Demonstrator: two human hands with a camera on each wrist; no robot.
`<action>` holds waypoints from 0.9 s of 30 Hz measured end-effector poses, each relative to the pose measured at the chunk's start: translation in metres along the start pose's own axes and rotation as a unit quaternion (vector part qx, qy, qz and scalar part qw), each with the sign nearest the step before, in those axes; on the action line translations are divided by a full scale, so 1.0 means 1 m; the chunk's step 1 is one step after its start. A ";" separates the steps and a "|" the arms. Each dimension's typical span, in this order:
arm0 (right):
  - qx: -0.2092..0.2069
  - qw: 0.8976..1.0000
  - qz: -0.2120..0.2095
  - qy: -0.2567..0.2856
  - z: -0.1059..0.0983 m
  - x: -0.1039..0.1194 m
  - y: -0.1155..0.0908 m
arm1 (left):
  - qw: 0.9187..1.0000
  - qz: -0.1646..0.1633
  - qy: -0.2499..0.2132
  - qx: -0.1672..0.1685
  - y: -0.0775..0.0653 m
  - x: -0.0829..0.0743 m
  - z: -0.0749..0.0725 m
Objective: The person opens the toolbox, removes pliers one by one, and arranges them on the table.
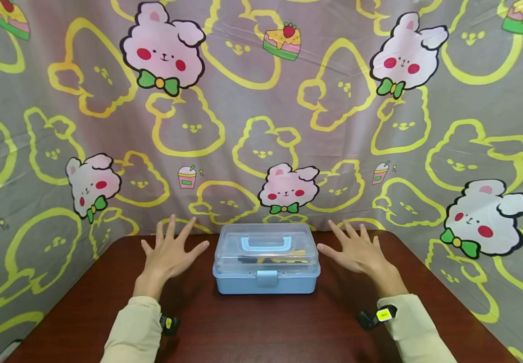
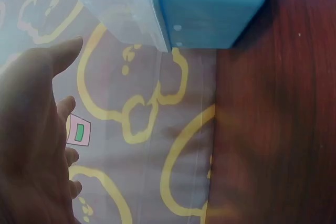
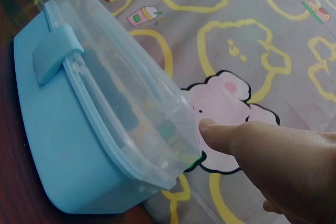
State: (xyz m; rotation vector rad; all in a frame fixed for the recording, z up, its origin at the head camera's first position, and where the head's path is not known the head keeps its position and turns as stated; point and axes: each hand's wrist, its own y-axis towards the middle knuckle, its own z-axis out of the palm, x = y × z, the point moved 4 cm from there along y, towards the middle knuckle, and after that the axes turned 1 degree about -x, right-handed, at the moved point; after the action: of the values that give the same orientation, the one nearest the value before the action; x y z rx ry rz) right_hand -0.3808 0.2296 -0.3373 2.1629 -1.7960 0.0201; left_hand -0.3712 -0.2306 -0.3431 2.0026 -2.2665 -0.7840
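A light-blue storage box with a clear lid stands on the table between both hands. Its lid is down, and the blue front latch lies against the front. A pale blue handle lies on top of the lid. Through the plastic, dark and yellow items show, too blurred to name. My left hand, fingers spread, is left of the box and apart from it. On the other side my right hand is likewise spread, its thumb near the lid's right side. Neither hand holds anything.
The dark red-brown table reaches back to a grey curtain printed with rabbits, cakes and cups, which also hangs at both sides. Each wrist wears a small black camera, one at the left and one at the right.
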 end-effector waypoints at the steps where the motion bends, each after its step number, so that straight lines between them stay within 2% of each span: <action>1: 0.000 1.000 -0.001 0.000 -0.001 0.001 0.000 | 1.000 0.002 0.000 0.000 0.000 -0.001 -0.001; 9: -0.009 0.999 -0.034 0.009 -0.007 0.018 -0.004 | 1.000 0.011 -0.026 0.007 0.001 -0.015 -0.003; 16: -0.041 0.995 -0.086 0.031 -0.010 0.041 -0.008 | 0.996 0.037 -0.079 0.006 0.001 -0.033 -0.002; 20: -0.075 0.987 -0.135 0.035 -0.012 0.055 -0.012 | 0.992 0.070 -0.107 0.006 0.001 -0.041 0.001; 24: -0.102 0.975 -0.188 0.053 -0.014 0.069 -0.015 | 0.984 0.103 -0.145 0.023 0.001 -0.047 0.007; 27: -0.114 0.969 -0.206 0.075 -0.015 0.080 -0.018 | 0.978 0.126 -0.162 0.032 0.001 -0.052 0.012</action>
State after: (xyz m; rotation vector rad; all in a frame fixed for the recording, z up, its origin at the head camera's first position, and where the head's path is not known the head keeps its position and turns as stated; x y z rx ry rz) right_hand -0.3440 0.1594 -0.3101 2.2521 -1.1779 -0.1122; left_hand -0.3667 -0.1779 -0.3378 1.6597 -2.6818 -1.0910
